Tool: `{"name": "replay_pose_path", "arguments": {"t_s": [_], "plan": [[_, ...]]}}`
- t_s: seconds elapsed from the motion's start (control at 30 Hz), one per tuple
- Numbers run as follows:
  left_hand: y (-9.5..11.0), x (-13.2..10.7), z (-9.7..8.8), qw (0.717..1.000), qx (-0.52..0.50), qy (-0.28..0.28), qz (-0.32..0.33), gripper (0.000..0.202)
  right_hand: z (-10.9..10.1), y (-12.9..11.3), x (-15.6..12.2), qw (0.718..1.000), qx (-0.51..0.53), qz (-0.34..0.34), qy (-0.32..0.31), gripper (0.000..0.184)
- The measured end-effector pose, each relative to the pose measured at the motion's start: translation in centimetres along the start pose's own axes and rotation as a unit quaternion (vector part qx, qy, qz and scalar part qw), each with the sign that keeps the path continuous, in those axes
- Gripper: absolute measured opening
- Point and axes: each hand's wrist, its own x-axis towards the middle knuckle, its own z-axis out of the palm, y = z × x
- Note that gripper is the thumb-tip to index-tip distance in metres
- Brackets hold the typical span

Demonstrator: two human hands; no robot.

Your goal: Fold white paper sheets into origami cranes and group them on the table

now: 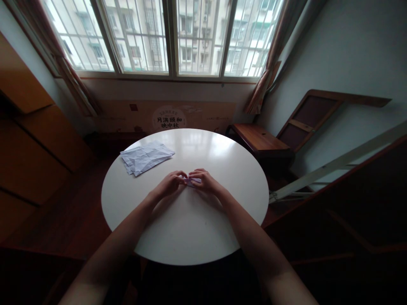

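Observation:
Near the middle of a round white table (184, 228), both of my hands meet over a small piece of folded pale-lilac paper (192, 181). My left hand (171, 182) has its fingers curled and pinches the paper's left end. From the other side my right hand (204, 180) holds the paper, thumb below and fingers bent over the top. Much of the paper is covered by my fingers, so its full shape is hidden. A stack of creased pale paper sheets (148, 156) lies at the table's far left, apart from my hands.
A barred window (171, 38) with curtains stands behind the table. To the right are a low wooden stool or side table (257, 137), a leaning wooden frame (310, 116) and a pale slanted rail (333, 159). Wooden cabinets (34, 148) line the left.

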Motion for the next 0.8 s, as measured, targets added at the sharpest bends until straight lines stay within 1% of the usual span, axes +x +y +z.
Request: {"name": "replay_pose_path", "arguments": {"t_s": [0.07,0.13,0.2,0.3,0.37,0.47,0.57,0.7,0.8], "plan": [[0.4,0.1,-0.4,0.996,0.086,0.0,-0.026,0.035,-0.2,-0.1,-0.1,1.0,-0.019,0.012,-0.014,0.021],[0.9,0.1,-0.8,0.986,0.153,-0.001,-0.066,0.04,-0.5,-0.2,0.0,0.999,-0.039,0.03,-0.008,0.019],[1.4,0.1,-1.0,0.975,0.195,-0.004,-0.108,0.036,-0.6,-0.3,0.1,0.999,-0.037,0.035,0.001,0.018],[1.8,0.2,-1.1,0.963,0.214,-0.028,-0.16,0.026,-0.3,-0.5,0.3,0.999,0.027,0.016,0.009,0.014],[1.8,0.2,-0.9,0.961,0.206,-0.054,-0.175,0.027,0.1,-0.7,0.4,0.996,0.091,-0.004,0.005,0.016],[1.3,0.1,-0.5,0.965,0.195,-0.074,-0.158,0.031,0.6,-1.0,0.3,0.986,0.161,-0.027,-0.024,0.023],[0.5,-0.1,-0.1,0.973,0.183,-0.064,-0.122,0.029,0.7,-1.0,0.2,0.981,0.188,-0.026,-0.033,0.026],[-0.2,-0.1,0.0,0.99,0.126,-0.029,-0.065,0.024,0.8,-0.7,0.3,0.987,0.159,-0.022,-0.02,0.023],[0.0,0.0,-0.3,0.995,0.093,-0.008,-0.043,0.018,0.8,-0.6,0.3,0.991,0.131,-0.012,-0.013,0.019]]}}
